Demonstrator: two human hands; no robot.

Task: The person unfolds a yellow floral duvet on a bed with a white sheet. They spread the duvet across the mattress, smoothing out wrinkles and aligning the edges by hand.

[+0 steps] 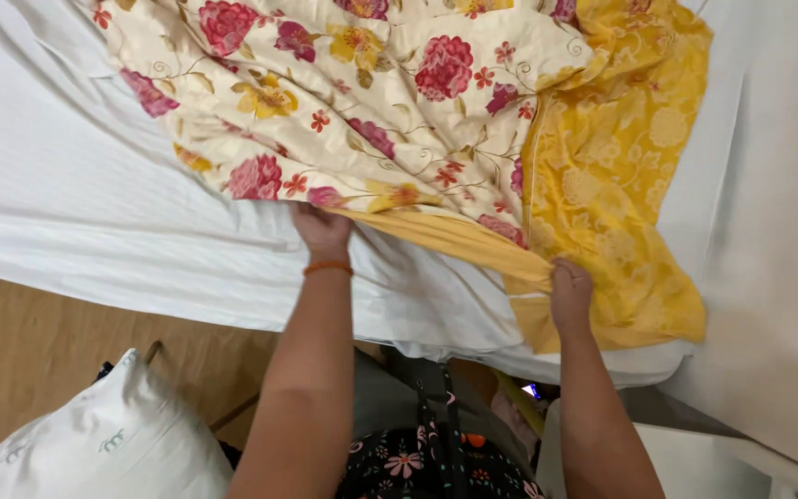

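Left hand (321, 231) and right hand (570, 286) – fingers pinching the quilt (436, 120) hem – hem runs hand to hand, quilt spreading beyond the fingertips over the bed (66, 185).

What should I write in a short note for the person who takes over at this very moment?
Left hand: grip shut on the near edge of the floral quilt.
Right hand: grip shut on the quilt's yellow underside, at the fold.
The quilt lies bunched on the white bed sheet; one corner is turned over, yellow side up.
A white pillow lies below on the wooden floor.
Done: edge gripped. Left: quilt not yet spread flat.
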